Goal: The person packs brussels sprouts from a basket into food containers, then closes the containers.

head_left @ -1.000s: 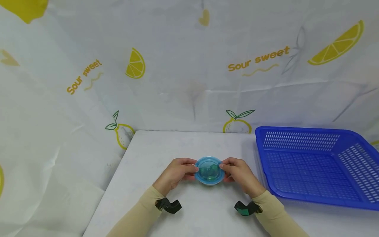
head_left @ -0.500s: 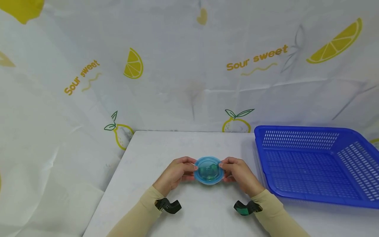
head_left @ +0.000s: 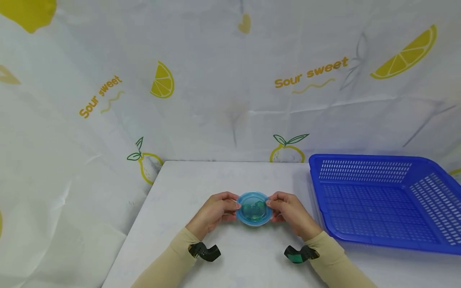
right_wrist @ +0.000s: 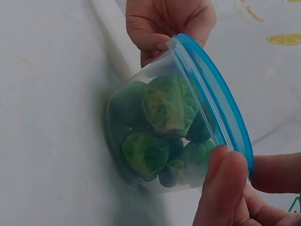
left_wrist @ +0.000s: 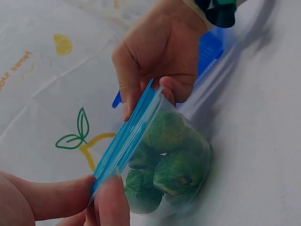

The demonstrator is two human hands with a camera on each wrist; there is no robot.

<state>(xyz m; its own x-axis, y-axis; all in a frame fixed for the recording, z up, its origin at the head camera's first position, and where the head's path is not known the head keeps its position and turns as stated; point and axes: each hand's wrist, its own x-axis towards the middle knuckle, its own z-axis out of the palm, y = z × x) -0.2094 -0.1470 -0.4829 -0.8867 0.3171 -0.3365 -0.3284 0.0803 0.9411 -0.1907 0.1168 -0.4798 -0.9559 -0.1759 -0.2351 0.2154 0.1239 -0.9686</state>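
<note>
A round, clear plastic food container (right_wrist: 155, 186) with a translucent blue lid (head_left: 254, 209) is between the two hands over the white table. Several green Brussels sprouts (right_wrist: 146, 150) show through its wall. From the left side, my left hand (head_left: 214, 212) pinches the rim, thumb on the lid and fingers below. On the opposite side, my right hand (head_left: 292, 212) pinches the rim in the same way. The lid lies along the container's mouth; whether it is fully pressed on, I cannot tell. The container's base is at or just above the tabletop.
A large blue perforated plastic basket (head_left: 374, 240) stands on the table (head_left: 201, 176) to the right of the right hand. Behind and to the left hangs a white sheet (head_left: 209, 80) with lemon prints. Each wrist wears a dark camera band.
Both hands keep their grip on the container's rim and stay nearly in place. The head view shifts only slightly.
</note>
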